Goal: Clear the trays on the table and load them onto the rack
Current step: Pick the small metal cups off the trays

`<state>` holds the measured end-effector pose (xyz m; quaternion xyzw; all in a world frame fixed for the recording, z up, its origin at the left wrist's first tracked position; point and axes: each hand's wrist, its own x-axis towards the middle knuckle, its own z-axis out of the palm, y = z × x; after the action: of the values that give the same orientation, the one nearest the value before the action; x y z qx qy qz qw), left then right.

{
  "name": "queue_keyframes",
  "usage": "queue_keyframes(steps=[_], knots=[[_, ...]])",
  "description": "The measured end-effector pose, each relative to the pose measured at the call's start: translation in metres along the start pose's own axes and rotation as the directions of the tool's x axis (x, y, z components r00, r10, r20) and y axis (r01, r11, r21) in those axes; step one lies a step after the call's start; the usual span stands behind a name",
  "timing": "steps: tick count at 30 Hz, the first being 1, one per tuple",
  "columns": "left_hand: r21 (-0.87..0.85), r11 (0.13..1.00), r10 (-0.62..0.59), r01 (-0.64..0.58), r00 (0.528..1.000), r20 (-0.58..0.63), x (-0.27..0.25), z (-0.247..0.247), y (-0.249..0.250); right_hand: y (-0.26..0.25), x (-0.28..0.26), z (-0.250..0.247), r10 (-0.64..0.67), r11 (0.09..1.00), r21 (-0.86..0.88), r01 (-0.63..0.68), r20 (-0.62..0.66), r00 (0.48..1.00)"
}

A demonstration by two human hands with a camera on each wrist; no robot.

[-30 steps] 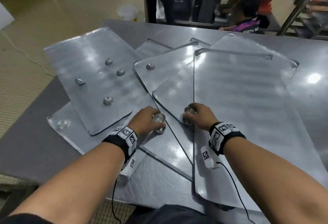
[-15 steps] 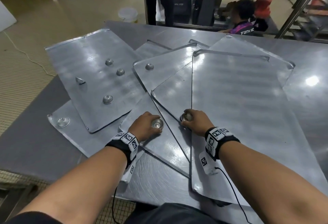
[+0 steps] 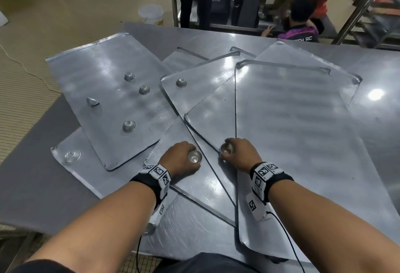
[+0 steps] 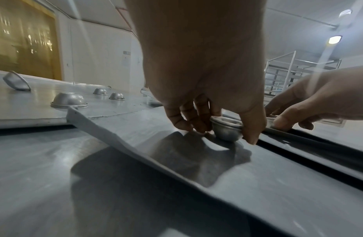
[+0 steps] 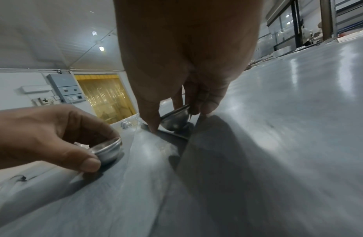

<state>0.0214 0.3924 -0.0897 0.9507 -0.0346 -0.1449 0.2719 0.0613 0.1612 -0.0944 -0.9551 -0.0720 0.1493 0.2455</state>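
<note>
Several flat metal trays overlap on the steel table (image 3: 32, 186). My left hand (image 3: 180, 160) pinches a small metal cup (image 3: 194, 157) upright, just above a low tray (image 3: 205, 186); the left wrist view shows that cup (image 4: 227, 130) between thumb and fingers. My right hand (image 3: 238, 153) grips another small cup (image 3: 226, 149) at the corner of a middle tray (image 3: 216, 121), beside the big right tray (image 3: 303, 153). In the right wrist view this cup (image 5: 174, 120) sits tilted between my fingers. More cups lie upside down on the left tray (image 3: 97, 73), such as one (image 3: 129, 126).
One cup (image 3: 72, 156) rests on the lowest left tray, another (image 3: 181, 82) on a middle tray. A person (image 3: 298, 24) crouches behind the table near a metal shelf. A white bucket (image 3: 151, 15) stands on the floor. A tray rack (image 4: 294, 77) stands beyond the table.
Both hands have drawn slightly toward me with the cups held in them. The trays and the other cups have not moved.
</note>
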Motion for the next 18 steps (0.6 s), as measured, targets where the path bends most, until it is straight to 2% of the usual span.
queue_keyframes(steps=[8,12,15,18], knots=[[-0.121,0.990,0.063,-0.079,0.990,-0.130,0.040,-0.032,-0.010,-0.023,0.043,-0.015,0.036,0.994,0.103,-0.028,-0.079,0.996],[-0.057,0.987,0.139,-0.152,0.972,-0.191,0.075,-0.048,-0.010,-0.023,0.063,-0.020,0.073,0.991,0.120,-0.061,-0.101,0.992],[0.043,0.988,0.155,-0.150,0.973,-0.169,0.102,-0.054,-0.007,-0.023,0.073,-0.019,0.083,0.990,0.119,-0.071,-0.106,0.991],[0.108,0.986,0.132,-0.125,0.990,-0.058,0.123,-0.056,-0.007,-0.023,0.082,-0.017,0.064,0.989,0.136,-0.049,-0.108,0.992]])
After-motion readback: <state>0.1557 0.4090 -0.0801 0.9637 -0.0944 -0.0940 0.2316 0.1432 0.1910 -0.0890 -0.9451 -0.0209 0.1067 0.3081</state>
